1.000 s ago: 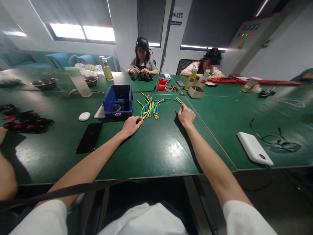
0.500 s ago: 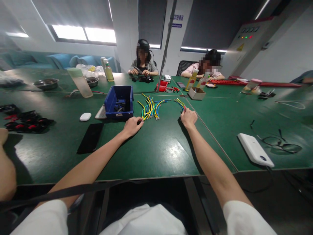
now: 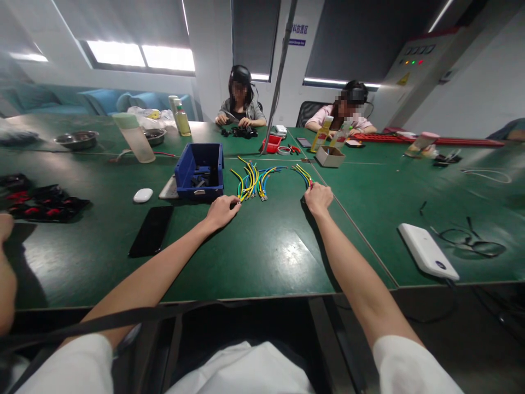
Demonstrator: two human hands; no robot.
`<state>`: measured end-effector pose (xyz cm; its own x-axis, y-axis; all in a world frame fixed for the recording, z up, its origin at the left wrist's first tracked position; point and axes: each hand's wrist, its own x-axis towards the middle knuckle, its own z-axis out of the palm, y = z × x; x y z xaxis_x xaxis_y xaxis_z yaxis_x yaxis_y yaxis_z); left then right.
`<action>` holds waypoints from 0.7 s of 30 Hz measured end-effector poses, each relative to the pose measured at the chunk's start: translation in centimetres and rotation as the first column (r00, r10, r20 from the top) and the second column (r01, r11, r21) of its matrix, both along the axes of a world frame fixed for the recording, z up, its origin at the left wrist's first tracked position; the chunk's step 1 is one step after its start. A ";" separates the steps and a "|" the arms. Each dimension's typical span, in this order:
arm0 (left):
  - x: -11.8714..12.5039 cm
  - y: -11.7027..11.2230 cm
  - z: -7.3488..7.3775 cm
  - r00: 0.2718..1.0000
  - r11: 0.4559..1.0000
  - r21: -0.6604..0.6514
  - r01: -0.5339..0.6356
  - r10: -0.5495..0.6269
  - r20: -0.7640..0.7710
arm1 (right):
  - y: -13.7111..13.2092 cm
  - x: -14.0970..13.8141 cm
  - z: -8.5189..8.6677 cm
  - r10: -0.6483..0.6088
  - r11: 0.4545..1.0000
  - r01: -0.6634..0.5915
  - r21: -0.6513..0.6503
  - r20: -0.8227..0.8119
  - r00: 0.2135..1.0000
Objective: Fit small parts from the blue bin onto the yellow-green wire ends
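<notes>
Short blue, yellow and green wires (image 3: 252, 179) with metal lugs at their near ends lie in a loose pile on the table. At the pile's lower left edge, my left hand (image 3: 222, 212) is closed, its fingertips pinching the end of a wire. A smaller bunch of blue and yellow wires (image 3: 302, 173) lies to the right, apart from the pile. My right hand (image 3: 319, 198) is closed over the near ends of this bunch; a bit of red shows at the fingers. The hand hides the ends themselves.
A blue bin (image 3: 200, 171) with dark small parts stands left of the pile. Nearer are a black phone (image 3: 151, 232) and a white case (image 3: 143, 195). A white power bank (image 3: 426, 250) and glasses (image 3: 471, 241) lie right. Two co-workers sit opposite; another person's arm (image 3: 6, 273) shows left.
My right hand has shifted slightly to the right, and a little more of the small bunch shows. My left hand stays put. The other person's arm at the left has drawn back a little.
</notes>
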<state>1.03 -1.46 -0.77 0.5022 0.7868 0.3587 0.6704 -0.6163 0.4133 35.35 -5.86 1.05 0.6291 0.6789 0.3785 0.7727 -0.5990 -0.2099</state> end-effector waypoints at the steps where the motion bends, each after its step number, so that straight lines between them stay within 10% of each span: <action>1: 0.0 0.0 0.0 1.000 1.000 -0.001 0.001 -0.001 -0.003 | 0.1 0.1 -0.1 0.004 1.000 -0.004 0.000 0.009 1.000; 21: 0.0 0.1 0.0 1.000 1.000 0.011 0.018 -0.018 -0.004 | 0.0 -0.3 -0.1 0.053 0.998 -0.053 -0.015 0.034 0.998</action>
<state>0.98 -1.37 -0.82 0.5177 0.7737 0.3652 0.6607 -0.6327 0.4039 35.08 -5.87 0.90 0.5785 0.7164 0.3901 0.8103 -0.5594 -0.1744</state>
